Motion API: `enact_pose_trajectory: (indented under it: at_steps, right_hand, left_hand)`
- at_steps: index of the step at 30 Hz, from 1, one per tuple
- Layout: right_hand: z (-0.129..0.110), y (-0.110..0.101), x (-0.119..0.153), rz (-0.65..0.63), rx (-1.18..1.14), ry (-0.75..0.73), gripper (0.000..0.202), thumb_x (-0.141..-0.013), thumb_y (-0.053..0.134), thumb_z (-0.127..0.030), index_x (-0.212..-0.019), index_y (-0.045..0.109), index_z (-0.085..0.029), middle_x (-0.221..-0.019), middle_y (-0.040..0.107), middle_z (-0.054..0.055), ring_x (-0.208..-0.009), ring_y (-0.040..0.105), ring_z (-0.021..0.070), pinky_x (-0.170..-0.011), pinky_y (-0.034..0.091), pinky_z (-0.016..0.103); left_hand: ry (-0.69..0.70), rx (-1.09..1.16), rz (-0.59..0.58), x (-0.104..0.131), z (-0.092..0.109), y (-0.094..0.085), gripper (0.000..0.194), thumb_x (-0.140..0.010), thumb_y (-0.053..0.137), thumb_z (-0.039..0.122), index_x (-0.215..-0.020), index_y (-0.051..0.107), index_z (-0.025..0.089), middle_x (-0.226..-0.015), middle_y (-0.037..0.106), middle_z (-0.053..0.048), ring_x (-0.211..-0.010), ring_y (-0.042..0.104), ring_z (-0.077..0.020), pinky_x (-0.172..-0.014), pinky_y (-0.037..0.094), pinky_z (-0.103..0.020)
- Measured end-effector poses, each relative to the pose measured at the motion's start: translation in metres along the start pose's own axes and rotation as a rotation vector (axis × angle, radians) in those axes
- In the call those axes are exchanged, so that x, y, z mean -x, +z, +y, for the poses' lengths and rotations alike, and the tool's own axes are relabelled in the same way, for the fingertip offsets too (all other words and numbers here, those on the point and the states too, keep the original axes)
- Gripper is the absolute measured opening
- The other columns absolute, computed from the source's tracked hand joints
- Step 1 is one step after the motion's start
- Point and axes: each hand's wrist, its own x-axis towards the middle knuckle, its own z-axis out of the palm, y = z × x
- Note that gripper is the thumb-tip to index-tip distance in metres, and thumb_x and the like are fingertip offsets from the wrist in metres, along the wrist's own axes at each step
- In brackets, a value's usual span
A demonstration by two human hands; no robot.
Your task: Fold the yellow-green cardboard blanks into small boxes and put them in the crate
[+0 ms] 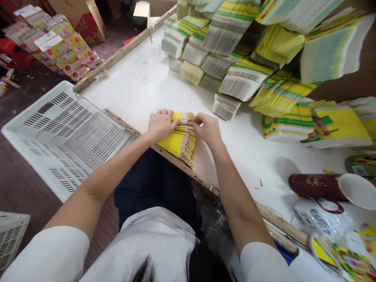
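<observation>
- The left hand (162,124) lies palm down, thumb spread away from its fingers, resting on a thick fan of thin, flat yellow packets with pale ends (173,144).
- The right hand (206,129) has its thumb and finger pinched nearly together on the fan's pale edge — I can't tell how many layers they have hold of.
- The fan sits between and just below both hands, on a smooth white table (123,94), against its rough brown wooden edge strip (122,123).
- To do this well, press softly with the left palm so the fan stays put, and let the right fingertips take thin bits at a time. Squeeze too hard and the ends may bend — they look light and floppy.
- Up and to the right of the grip stand big piles of yellow, green and white packets (245,80). It's best not to bump them.
- Left of the grip, off the table, is a white plastic crate with slots (26,127).
</observation>
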Motion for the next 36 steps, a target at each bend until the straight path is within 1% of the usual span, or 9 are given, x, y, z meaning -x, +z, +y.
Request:
enact_pose_trajectory:
  at_steps: [6, 11, 15, 18, 21, 25, 31, 33, 36]
  right_hand:
    - [0.002, -0.001, -0.002, -0.002, -0.003, 0.036, 0.008, -0.081, 0.068, -0.028, -0.081, 0.073, -0.022, -0.082, 0.074, 0.002, -0.070, 0.062, 0.0181, -0.072, 0.048, 0.032]
    - [0.001, 0.000, -0.005, -0.045, 0.102, -0.019, 0.014, -0.085, 0.066, -0.028, -0.088, 0.079, -0.023, -0.087, 0.075, 0.006, -0.076, 0.063, 0.0206, -0.073, 0.047, 0.034]
    - [-0.003, 0.002, -0.008, -0.040, 0.240, -0.055, 0.018, -0.087, 0.062, -0.027, -0.085, 0.079, -0.021, -0.083, 0.073, 0.008, -0.083, 0.061, 0.0244, -0.074, 0.044, 0.036]
    - [-0.006, 0.003, -0.016, -0.056, 0.306, -0.053, 0.018, -0.085, 0.061, -0.026, -0.080, 0.078, -0.020, -0.079, 0.072, 0.008, -0.079, 0.060, 0.0246, -0.072, 0.042, 0.036]
    - [-0.007, 0.002, -0.023, -0.109, 0.335, -0.062, 0.019, -0.083, 0.061, -0.026, -0.082, 0.079, -0.020, -0.080, 0.073, 0.008, -0.076, 0.061, 0.0235, -0.069, 0.041, 0.035]
    - [-0.005, -0.001, -0.027, -0.161, 0.333, -0.087, 0.020, -0.083, 0.060, -0.027, -0.084, 0.080, -0.020, -0.082, 0.074, 0.009, -0.077, 0.063, 0.0242, -0.071, 0.043, 0.036]
    - [-0.012, 0.001, -0.029, -0.143, 0.420, -0.076, 0.023, -0.083, 0.057, -0.031, -0.075, 0.077, -0.021, -0.078, 0.073, 0.008, -0.072, 0.062, 0.0231, -0.063, 0.039, 0.035]
    - [-0.018, 0.003, -0.030, -0.156, 0.480, -0.045, 0.022, -0.080, 0.057, -0.028, -0.071, 0.076, -0.020, -0.074, 0.073, 0.010, -0.069, 0.062, 0.0240, -0.061, 0.036, 0.035]
    - [-0.027, 0.002, -0.025, -0.182, 0.506, 0.019, 0.018, -0.078, 0.062, -0.029, -0.070, 0.075, -0.019, -0.072, 0.072, 0.016, -0.067, 0.063, 0.0264, -0.058, 0.032, 0.037]
  left_hand:
    - [0.034, -0.018, -0.054, 0.000, -0.002, -0.005, 0.058, -0.098, 0.036, 0.060, -0.131, 0.051, 0.016, -0.134, 0.056, -0.017, -0.125, 0.048, -0.0332, -0.100, 0.037, -0.045]
    - [0.011, -0.018, -0.060, -0.001, 0.000, -0.005, 0.049, -0.100, 0.034, 0.050, -0.131, 0.051, 0.016, -0.132, 0.057, -0.017, -0.123, 0.049, -0.0329, -0.099, 0.038, -0.046]
    - [0.001, -0.018, -0.032, -0.001, 0.002, -0.004, 0.046, -0.098, 0.036, 0.046, -0.128, 0.053, 0.015, -0.130, 0.059, -0.018, -0.122, 0.050, -0.0338, -0.098, 0.039, -0.048]
    - [-0.002, -0.021, -0.028, -0.001, 0.002, -0.004, 0.043, -0.097, 0.037, 0.041, -0.128, 0.053, 0.015, -0.129, 0.060, -0.017, -0.120, 0.053, -0.0339, -0.097, 0.039, -0.047]
    - [-0.008, -0.014, -0.036, -0.001, 0.002, -0.005, 0.041, -0.097, 0.036, 0.039, -0.126, 0.053, 0.015, -0.126, 0.062, -0.017, -0.116, 0.057, -0.0344, -0.096, 0.039, -0.047]
    - [-0.013, 0.004, -0.041, 0.000, 0.002, -0.005, 0.039, -0.098, 0.036, 0.040, -0.124, 0.053, 0.016, -0.124, 0.063, -0.016, -0.113, 0.060, -0.0342, -0.095, 0.038, -0.046]
    - [0.017, 0.023, 0.017, -0.005, 0.000, 0.001, 0.033, -0.098, 0.037, 0.035, -0.119, 0.055, 0.016, -0.118, 0.067, -0.014, -0.108, 0.063, -0.0312, -0.105, 0.031, -0.048]
    - [0.008, 0.043, 0.030, -0.006, 0.000, 0.004, 0.033, -0.097, 0.040, 0.035, -0.118, 0.056, 0.014, -0.118, 0.068, -0.014, -0.107, 0.064, -0.0317, -0.103, 0.034, -0.048]
    - [-0.033, 0.139, 0.013, -0.001, 0.002, 0.006, 0.036, -0.097, 0.043, 0.037, -0.120, 0.056, 0.013, -0.121, 0.067, -0.016, -0.109, 0.064, -0.0304, -0.093, 0.044, -0.043]
